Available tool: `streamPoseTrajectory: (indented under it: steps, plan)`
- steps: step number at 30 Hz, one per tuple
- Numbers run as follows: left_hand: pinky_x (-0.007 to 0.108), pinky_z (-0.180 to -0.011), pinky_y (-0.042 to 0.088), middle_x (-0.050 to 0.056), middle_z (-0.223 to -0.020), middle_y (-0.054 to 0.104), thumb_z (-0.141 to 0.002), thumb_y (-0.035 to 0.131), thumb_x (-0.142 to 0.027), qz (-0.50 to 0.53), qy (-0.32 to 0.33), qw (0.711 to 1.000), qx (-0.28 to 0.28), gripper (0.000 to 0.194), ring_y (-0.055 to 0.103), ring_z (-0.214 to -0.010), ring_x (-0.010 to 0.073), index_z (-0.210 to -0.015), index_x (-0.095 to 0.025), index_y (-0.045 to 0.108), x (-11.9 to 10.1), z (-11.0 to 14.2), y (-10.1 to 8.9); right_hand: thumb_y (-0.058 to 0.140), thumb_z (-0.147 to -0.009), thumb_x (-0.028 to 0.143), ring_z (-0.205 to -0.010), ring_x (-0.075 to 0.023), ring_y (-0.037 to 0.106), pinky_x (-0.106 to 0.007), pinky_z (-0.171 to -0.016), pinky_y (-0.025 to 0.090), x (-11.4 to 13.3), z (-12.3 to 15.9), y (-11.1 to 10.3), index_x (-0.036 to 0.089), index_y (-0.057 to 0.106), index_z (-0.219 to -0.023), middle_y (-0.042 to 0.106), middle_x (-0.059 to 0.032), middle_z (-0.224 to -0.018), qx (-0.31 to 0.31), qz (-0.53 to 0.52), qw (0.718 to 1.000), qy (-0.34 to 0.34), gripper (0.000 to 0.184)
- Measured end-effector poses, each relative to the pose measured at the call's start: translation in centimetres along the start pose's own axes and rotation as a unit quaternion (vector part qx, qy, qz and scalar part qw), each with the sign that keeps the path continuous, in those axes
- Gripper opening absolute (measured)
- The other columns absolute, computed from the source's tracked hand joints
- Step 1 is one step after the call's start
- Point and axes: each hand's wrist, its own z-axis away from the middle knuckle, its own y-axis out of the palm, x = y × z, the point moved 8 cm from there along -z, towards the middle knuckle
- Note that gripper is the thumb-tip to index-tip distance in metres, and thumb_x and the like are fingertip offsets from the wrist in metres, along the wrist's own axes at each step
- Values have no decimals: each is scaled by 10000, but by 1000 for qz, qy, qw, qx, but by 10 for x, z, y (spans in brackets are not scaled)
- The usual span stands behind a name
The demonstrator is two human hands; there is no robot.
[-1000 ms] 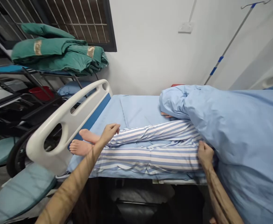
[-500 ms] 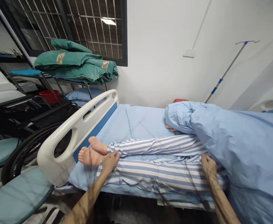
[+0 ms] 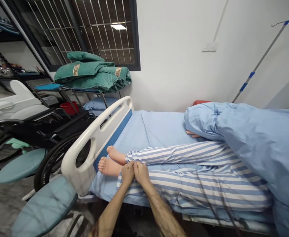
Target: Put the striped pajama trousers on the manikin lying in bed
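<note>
Blue-and-white striped pyjama trousers (image 3: 184,184) cover the legs of a figure lying on the bed, its bare feet (image 3: 110,167) towards the footboard. My left hand (image 3: 127,173) is closed on the trouser fabric at the ankle of the nearer leg. Right against it, my right hand (image 3: 141,172) is also closed on the cloth by the cuff; its fingertips are partly hidden. A light blue quilt (image 3: 243,131) is bunched over the figure's upper body, with some fingers (image 3: 193,134) showing under its edge.
The white footboard (image 3: 79,158) rises left of the feet. Beyond it stand a wheelchair (image 3: 50,158) with teal pads and a rack holding folded green bedding (image 3: 95,74). An IV pole (image 3: 260,59) leans at the back right. A blue sheet (image 3: 159,128) covers the mattress.
My right hand has moved left from the upper thigh to the ankle, beside my left hand. The left hand stays at the trouser cuff. The view has shifted slightly left.
</note>
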Motion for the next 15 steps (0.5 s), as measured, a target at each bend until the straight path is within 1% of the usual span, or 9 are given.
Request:
streamPoseTrajectory:
  steps: [2, 4, 5, 7, 8, 10, 11, 13, 15]
  plan:
    - [289, -669, 363, 135, -915, 699, -906, 293, -306, 12, -10, 999, -29, 380, 640, -868, 241, -975, -190, 648, 3, 0, -1, 305, -919, 378, -546, -131, 439, -264, -553, 229, -17, 4, 7, 191, 473, -605, 539, -20, -564, 14, 14, 1000, -2, 402]
    - [281, -655, 359, 125, -860, 695, -890, 328, -340, 40, -24, 997, -54, 354, 634, -833, 235, -875, -194, 649, 4, -1, -3, 291, -927, 379, -568, -136, 473, -261, -560, 246, -24, 4, 4, 184, 491, -611, 578, -36, -590, 17, -6, 1000, -4, 422]
    - [276, -649, 359, 116, -822, 687, -874, 359, -349, 77, -30, 995, -56, 327, 626, -815, 229, -810, -189, 637, 4, -1, -5, 287, -929, 382, -581, -138, 487, -258, -564, 254, -25, 3, 2, 181, 502, -614, 594, -42, -603, 16, -17, 1000, -3, 431]
    - [264, -632, 367, 83, -712, 644, -842, 397, -350, 182, -35, 982, -39, 298, 598, -749, 201, -676, -175, 571, 1, -4, -9, 280, -934, 387, -602, -144, 505, -256, -568, 255, -23, 2, -2, 181, 521, -630, 616, -50, -626, 6, -21, 1000, 4, 440]
    - [257, -613, 372, 60, -652, 606, -835, 394, -354, 245, -30, 969, -21, 302, 574, -696, 179, -631, -172, 522, -2, -6, -12, 271, -937, 390, -609, -148, 511, -258, -569, 248, -22, 2, -3, 183, 530, -645, 621, -52, -636, -1, -12, 1000, 7, 442]
    - [248, -564, 379, 18, -567, 521, -831, 365, -396, 362, -6, 932, 21, 328, 506, -588, 137, -592, -182, 433, -12, -9, -22, 241, -947, 393, -611, -156, 517, -265, -569, 222, -22, 4, -3, 192, 537, -686, 622, -54, -649, -20, 13, 1000, 18, 443]
    - [246, -541, 379, 4, -547, 488, -828, 352, -430, 401, 9, 915, 37, 342, 471, -550, 122, -592, -188, 408, -17, -10, -30, 224, -950, 396, -608, -161, 517, -269, -569, 207, -22, 4, -3, 198, 536, -708, 621, -56, -652, -29, 27, 999, 24, 442]
    - [246, -517, 381, -9, -537, 456, -808, 351, -498, 447, 32, 892, 58, 371, 429, -514, 106, -598, -194, 388, -25, -11, -45, 197, -953, 407, -596, -169, 510, -275, -566, 177, -24, 5, -1, 210, 526, -736, 614, -57, -647, -40, 47, 997, 37, 440]
    - [246, -525, 395, -3, -558, 469, -794, 351, -522, 444, 39, 894, 50, 380, 430, -520, 104, -608, -193, 395, -29, -11, -57, 182, -952, 426, -590, -177, 507, -277, -564, 158, -26, 5, 1, 217, 513, -737, 608, -59, -637, -38, 52, 997, 48, 447]
